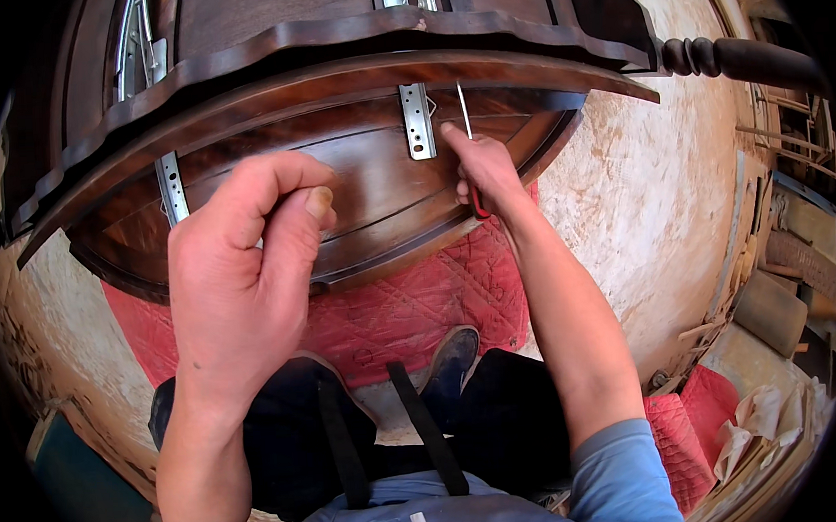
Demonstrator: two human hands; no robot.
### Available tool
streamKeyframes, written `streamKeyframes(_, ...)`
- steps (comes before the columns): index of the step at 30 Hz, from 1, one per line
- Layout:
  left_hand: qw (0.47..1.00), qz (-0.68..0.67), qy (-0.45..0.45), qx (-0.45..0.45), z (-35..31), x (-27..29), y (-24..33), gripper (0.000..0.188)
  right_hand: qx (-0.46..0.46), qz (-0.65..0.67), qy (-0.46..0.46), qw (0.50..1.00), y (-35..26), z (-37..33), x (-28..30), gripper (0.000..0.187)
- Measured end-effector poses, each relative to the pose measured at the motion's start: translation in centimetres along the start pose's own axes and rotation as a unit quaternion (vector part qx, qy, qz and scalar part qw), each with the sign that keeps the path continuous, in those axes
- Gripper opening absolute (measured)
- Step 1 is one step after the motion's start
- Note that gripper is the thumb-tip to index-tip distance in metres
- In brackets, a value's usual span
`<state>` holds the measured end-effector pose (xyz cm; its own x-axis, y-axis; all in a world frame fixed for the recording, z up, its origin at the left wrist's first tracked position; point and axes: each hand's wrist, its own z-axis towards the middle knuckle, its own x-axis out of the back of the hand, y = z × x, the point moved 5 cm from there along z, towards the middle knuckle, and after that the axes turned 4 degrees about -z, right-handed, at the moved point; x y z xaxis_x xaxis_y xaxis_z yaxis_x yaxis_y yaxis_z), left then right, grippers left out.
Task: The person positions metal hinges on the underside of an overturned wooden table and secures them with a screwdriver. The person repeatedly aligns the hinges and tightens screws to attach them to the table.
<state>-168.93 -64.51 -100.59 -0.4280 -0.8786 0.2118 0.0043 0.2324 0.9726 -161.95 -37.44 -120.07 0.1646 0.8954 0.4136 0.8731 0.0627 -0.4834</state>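
My right hand [485, 168] grips a screwdriver [465, 107] with a red and black handle. Its thin metal shaft points away from me, toward the curved wooden edge. Just left of it, a perforated metal slide [417, 124] lies against the dark wooden panel [367, 197]. Nearer to me, my left hand [247, 242] is raised with thumb and curled index finger pinched together. Whether anything small sits in that pinch is hidden. Behind this hand a second metal slide [172, 186] shows on the panel's left side.
A wavy-edged dark wooden frame [331, 41] crosses the far side, with a turned leg [757, 62] sticking out at right. Red quilted cloth [411, 309] lies under the panel, by my shoes [450, 359]. Wood scraps and a brown cushion-like block [770, 311] line the right side.
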Motion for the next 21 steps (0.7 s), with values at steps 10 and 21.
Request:
streamKeyframes(10,0.999,0.005,-0.035,0.012,0.0,0.2,0.0,0.013,0.222,-0.221,0.104,0.944,1.9,1.2,1.4,0.039)
streamKeyframes(21,0.999,0.007,-0.033,0.002,-0.2,0.6,0.1,0.013,0.219,-0.435,0.092,0.868,-1.6,1.2,-2.7,0.033)
